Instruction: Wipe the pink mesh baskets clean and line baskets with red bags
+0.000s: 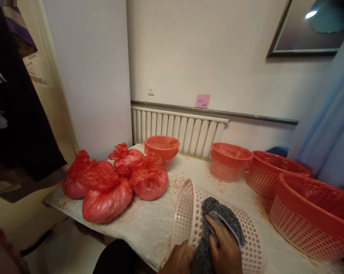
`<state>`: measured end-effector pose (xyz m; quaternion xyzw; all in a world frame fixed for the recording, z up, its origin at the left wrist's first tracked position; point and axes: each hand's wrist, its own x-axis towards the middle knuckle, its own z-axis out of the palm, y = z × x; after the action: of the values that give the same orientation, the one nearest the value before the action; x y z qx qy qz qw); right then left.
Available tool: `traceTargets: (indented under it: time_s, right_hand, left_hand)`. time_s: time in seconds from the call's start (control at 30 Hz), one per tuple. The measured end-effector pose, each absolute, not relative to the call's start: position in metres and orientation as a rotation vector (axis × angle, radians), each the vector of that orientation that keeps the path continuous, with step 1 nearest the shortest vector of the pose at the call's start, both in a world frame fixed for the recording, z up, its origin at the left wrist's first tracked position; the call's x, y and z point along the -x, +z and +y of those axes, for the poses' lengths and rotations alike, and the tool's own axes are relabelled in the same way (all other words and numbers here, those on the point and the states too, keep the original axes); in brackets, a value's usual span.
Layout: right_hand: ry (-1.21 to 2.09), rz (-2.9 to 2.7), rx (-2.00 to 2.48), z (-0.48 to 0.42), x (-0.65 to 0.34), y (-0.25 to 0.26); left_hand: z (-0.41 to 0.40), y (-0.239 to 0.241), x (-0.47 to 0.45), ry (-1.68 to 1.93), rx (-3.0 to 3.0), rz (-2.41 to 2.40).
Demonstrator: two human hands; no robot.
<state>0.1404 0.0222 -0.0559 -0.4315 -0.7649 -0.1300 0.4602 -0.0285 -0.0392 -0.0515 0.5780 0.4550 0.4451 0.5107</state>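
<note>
A pale pink plastic basket (250, 228) with a perforated wall lies tipped on its side at the front of the table, its mouth facing left. My left hand (179, 258) is closed on its rim, thumb to the outside. With my right hand (225, 247) I press a dark grey cloth (217, 207) with a light purple edge against the outer wall. The fingers are bent over the folded cloth, which also hangs down between my hands. The basket's base and the lower part of both hands are cut off or hidden.
Several knotted red plastic bags (107, 201) sit filled at the table's left. A red-lined basket (162, 146) stands behind them. More red-lined baskets (309, 213) line the right side. The tablecloth (152, 224) reaches the front edge. A radiator (177, 125) is behind.
</note>
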Motion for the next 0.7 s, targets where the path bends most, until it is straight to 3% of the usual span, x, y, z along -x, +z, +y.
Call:
traceTargets:
  time_s: [0.43, 0.7]
  right_hand:
    - [-0.348, -1.459, 1.572, 0.047, -0.259, -0.093]
    - [-0.287, -1.562, 1.383, 0.003, -0.181, -0.081]
  left_hand:
    - [-0.023, -0.056, 0.025, 1.105, -1.482, 1.034]
    - [-0.022, -0.054, 0.027, 1.084, -1.480, 1.059]
